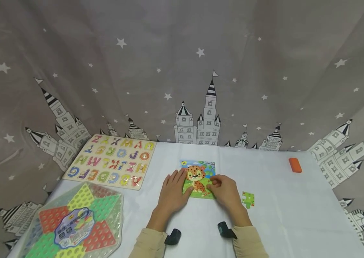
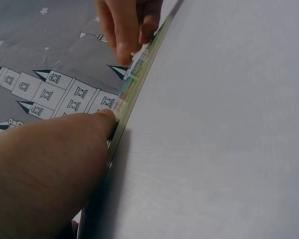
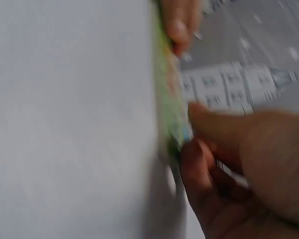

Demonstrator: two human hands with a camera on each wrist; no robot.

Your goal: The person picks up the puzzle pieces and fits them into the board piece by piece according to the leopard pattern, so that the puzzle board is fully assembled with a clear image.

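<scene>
A jigsaw puzzle (image 1: 198,175) showing a spotted leopard cub on green grass lies flat on the white table. My left hand (image 1: 173,191) rests over its left edge, fingers extended and thumb on the picture. At the right edge, my right hand (image 1: 225,190) has curled fingers and appears to pinch a small green puzzle piece (image 3: 174,147) between thumb and index finger. That piece is mostly hidden by the fingers and blurred in the right wrist view. A separate green puzzle piece (image 1: 248,199) lies on the table right of the right hand.
An alphabet board (image 1: 111,161) with colored letters lies at the back left. In front of it is a wrapped star-patterned game board (image 1: 75,222). An orange block (image 1: 295,165) sits at the back right. A grey curtain (image 1: 156,86) with printed castles hangs behind the table.
</scene>
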